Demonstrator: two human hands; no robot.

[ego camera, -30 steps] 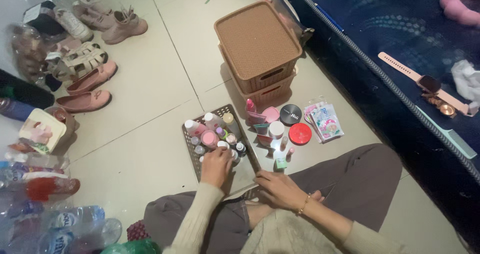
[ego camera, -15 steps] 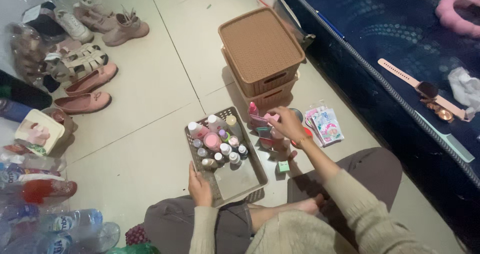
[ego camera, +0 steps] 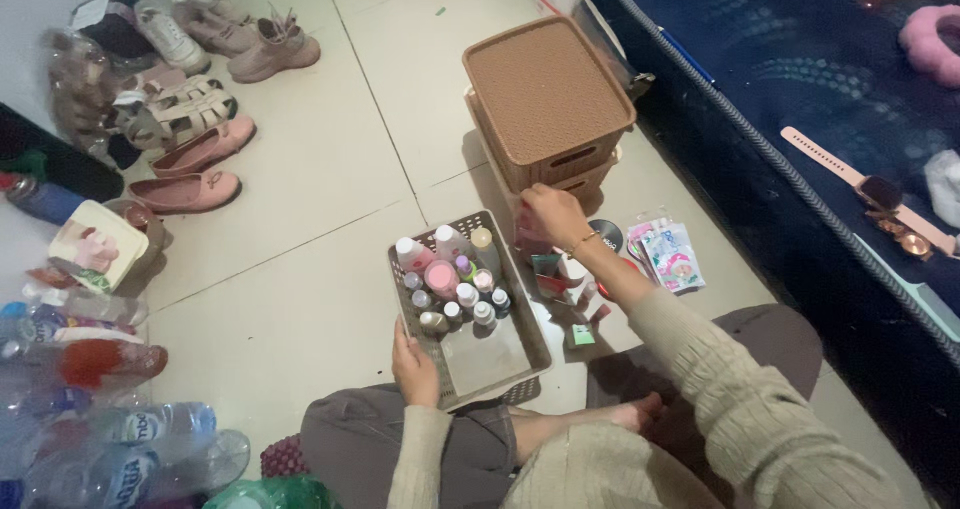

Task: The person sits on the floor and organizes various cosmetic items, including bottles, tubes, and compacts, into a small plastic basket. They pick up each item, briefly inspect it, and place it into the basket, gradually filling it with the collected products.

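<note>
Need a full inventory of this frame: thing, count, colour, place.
tray: one, grey mesh, floor centre
small bottles and jars: about a dozen, pink and white, tray's far end
lidded baskets: two, brown, stacked beyond tray
loose cosmetics: several, right of tray
sachets: few, pastel, further right
shoes: several pairs, pink and beige, upper left
plastic bottles: many, clear, lower left
watch: one, pink strap, dark blue surface
left hand: on tray's near-left rim
right hand: over the loose cosmetics

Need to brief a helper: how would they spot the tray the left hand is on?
Start at the stacked brown woven lidded boxes. Just below them on the tile floor lies a grey perforated plastic tray, the left hand on its edge. Only it holds small bottles.
</note>
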